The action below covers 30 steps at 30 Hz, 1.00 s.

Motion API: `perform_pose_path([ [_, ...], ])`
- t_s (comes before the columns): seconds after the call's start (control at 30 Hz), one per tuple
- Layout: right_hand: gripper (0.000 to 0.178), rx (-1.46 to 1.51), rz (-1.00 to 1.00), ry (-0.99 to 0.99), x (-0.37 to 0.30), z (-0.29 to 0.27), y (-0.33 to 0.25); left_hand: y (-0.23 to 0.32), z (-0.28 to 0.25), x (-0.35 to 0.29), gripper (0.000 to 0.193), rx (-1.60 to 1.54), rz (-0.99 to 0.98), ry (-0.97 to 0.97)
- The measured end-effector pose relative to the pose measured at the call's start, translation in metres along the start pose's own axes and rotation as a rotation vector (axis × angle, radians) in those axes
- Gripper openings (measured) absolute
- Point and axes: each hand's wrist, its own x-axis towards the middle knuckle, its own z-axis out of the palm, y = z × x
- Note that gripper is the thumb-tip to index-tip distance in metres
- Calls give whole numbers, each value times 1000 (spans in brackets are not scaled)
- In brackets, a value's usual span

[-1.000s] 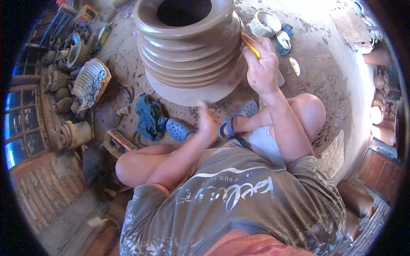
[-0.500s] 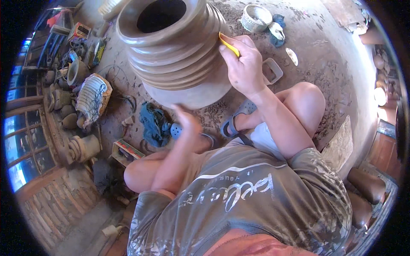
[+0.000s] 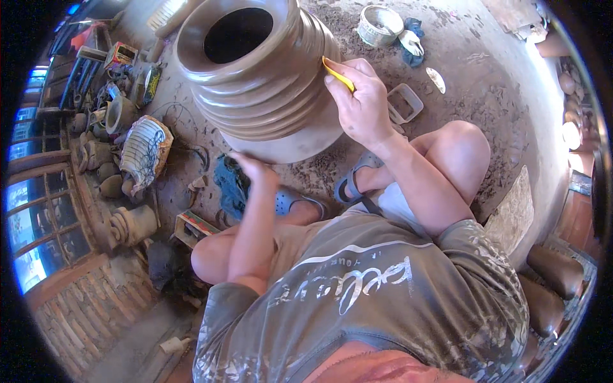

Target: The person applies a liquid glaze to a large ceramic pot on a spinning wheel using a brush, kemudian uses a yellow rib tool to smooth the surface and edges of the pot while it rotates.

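Observation:
A large wet-looking brown clay pot (image 3: 255, 83) with a wide dark mouth and ridged rings round its wall stands on a pale round wheel (image 3: 290, 148). My right hand (image 3: 363, 105) pinches a thin, curved yellow tool (image 3: 339, 75), possibly a scraper, whose tip touches the pot's ringed right side or lies very close to it. Low at the wheel's near left edge is my left hand (image 3: 257, 169), empty, its fingers stretched toward the rim. Whether they press on it I cannot tell.
A pale bucket (image 3: 380, 27) and a blue cloth (image 3: 414, 51) lie beyond the pot to the right. Nearer are a rectangular plastic frame (image 3: 405, 103) and a dark teal cloth (image 3: 231, 185). Baskets, jars and clay pieces crowd the left; clay scraps litter the floor.
My left hand has moved left and up to the wheel's edge. The right hand with the yellow tool has shifted slightly down and left along the pot.

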Motion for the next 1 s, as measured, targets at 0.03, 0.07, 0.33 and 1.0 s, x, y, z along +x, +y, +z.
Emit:
perform_pose_path([
  [0.03,27,1,-16,6,0,1,-1,1,2,4,84,48,-21,19],
  [0.07,27,1,-32,14,0,3,-2,0,1,8,82,97,-42,38],
  [0.33,27,-35,-17,19,1,2,2,-82,-11,-52,75,345,-541,-81],
  [1.0,27,-109,-90,-50,33,-6,-11,-2,-26,29,88,-3,-99,26],
])
